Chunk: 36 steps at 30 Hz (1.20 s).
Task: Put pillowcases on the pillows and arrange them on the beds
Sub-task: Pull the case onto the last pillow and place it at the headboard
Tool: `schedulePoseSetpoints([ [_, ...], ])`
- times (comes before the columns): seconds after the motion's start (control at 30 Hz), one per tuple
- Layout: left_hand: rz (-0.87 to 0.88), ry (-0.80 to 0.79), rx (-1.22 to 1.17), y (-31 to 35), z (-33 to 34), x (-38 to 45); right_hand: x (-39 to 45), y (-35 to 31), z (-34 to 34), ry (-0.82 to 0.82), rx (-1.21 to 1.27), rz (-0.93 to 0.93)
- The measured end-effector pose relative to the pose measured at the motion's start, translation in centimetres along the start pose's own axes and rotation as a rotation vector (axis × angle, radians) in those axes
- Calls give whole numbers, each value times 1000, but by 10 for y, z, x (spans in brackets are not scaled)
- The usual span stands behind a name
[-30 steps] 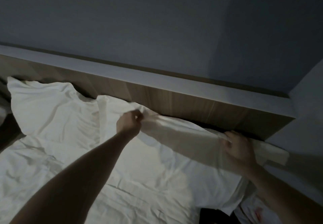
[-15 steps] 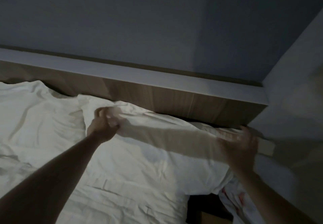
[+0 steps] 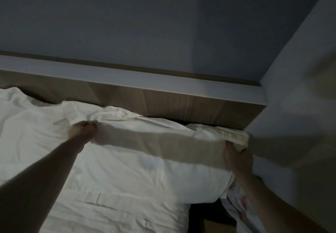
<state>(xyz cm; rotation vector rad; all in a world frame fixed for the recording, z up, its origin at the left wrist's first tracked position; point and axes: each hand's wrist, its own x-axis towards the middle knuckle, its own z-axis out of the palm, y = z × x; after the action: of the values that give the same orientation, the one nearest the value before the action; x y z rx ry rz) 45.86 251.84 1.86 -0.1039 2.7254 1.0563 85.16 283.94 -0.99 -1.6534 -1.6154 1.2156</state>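
Observation:
A white pillow in its pillowcase [image 3: 154, 169] lies at the head of the bed, its long edge against the wooden headboard [image 3: 163, 103]. My left hand [image 3: 82, 132] pinches the pillowcase cloth near its upper left corner. My right hand [image 3: 236, 157] grips the right end of the pillow, where a yellowish seam shows by the side wall. A second white pillow [image 3: 27, 123] lies to the left, touching the first one. The light is dim.
A grey wall rises behind the headboard, and a light side wall [image 3: 300, 123] closes in on the right. White rumpled bedding [image 3: 109, 212] covers the bed below. A dark gap [image 3: 203, 212] and a white cloth with red marks [image 3: 238, 205] lie at the bed's right edge.
Both hands have stayed on the pillow while it slid right, into the corner by the side wall. My left hand has dropped slightly from the headboard, and the view has swung right.

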Motion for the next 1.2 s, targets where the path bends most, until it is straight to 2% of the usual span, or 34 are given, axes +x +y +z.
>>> schedulePoseSetpoints([
  [0.1,53,94,-112,-2,-13,-11,-1,-6,-3,153,65,-8],
  [0.2,77,54,-133,-5,-20,-21,4,-8,1,233,173,4],
  [0.3,53,-117,51,-12,-19,-16,2,-1,8,123,219,141],
  [0.37,44,-185,101,-7,-17,-13,-3,-4,4,113,337,149],
  [0.47,35,-181,126,1,-16,-6,-11,3,6,162,272,63],
  [0.5,26,-170,123,3,-18,-5,-18,4,9,241,205,36],
  [0.57,12,-97,100,5,-25,0,-27,13,16,294,167,-7],
  [0.6,19,-46,68,9,-29,-1,-37,13,21,324,114,-99],
  [0.63,42,6,34,12,-33,-2,-45,8,26,312,97,-172],
  [0.7,142,57,37,19,-36,-3,-52,-11,35,154,131,-260],
  [0.73,207,49,74,22,-36,-2,-49,-16,42,85,108,-217],
  [0.8,313,-13,201,29,-35,-1,-41,-30,54,47,118,-83],
  [0.87,369,-60,295,34,-32,-1,-33,-48,61,67,342,51],
  [0.93,395,-37,356,38,-30,-5,-21,-69,58,62,480,122],
  [1.0,414,10,414,41,-27,-6,-8,-84,54,-23,493,133],
  [1.07,385,20,450,46,-23,-5,-3,-83,54,-49,363,64],
  [1.1,375,25,452,49,-20,-5,-6,-78,52,-28,242,-37],
  [1.2,466,91,431,58,-17,-9,-30,-60,43,-98,-136,-478],
])
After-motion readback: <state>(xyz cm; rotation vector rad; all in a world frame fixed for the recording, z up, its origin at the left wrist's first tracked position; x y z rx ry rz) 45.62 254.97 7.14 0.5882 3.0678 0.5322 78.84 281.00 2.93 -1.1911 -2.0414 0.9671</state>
